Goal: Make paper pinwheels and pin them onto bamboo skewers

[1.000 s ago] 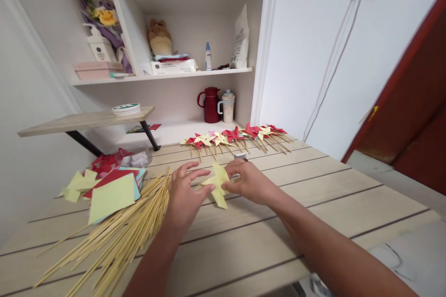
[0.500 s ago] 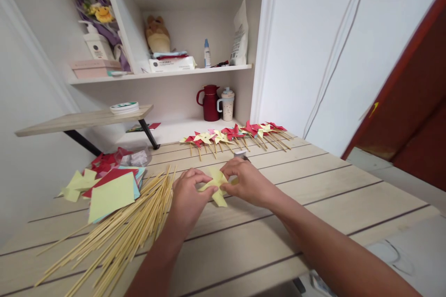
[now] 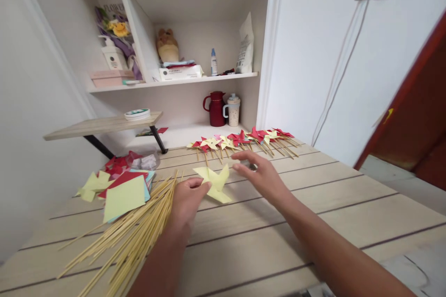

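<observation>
My left hand (image 3: 190, 199) pinches one blade of a yellow paper pinwheel (image 3: 216, 184) between thumb and fingers, just above the table. Beside it on the right, my right hand (image 3: 256, 171) is open, fingers apart and curved, not touching the paper. Left of my left hand lies a loose bundle of thin wooden sticks (image 3: 139, 232). Beyond the sticks is a stack of square paper sheets (image 3: 124, 197), yellow on top with red and blue beneath. Finished pinwheels on sticks (image 3: 240, 139) line the back of the table.
A folded yellow pinwheel piece (image 3: 93, 184), red paper pieces (image 3: 120, 163) and a clear container (image 3: 148, 161) sit at the back left. A small raised wooden shelf (image 3: 104, 126) stands behind them. In the cabinet are a red jug (image 3: 216, 109) and a tumbler (image 3: 234, 110).
My right hand has let go of the yellow pinwheel and moved away to the right, its fingers opening. My left hand still holds the paper. The camera view has shifted slightly.
</observation>
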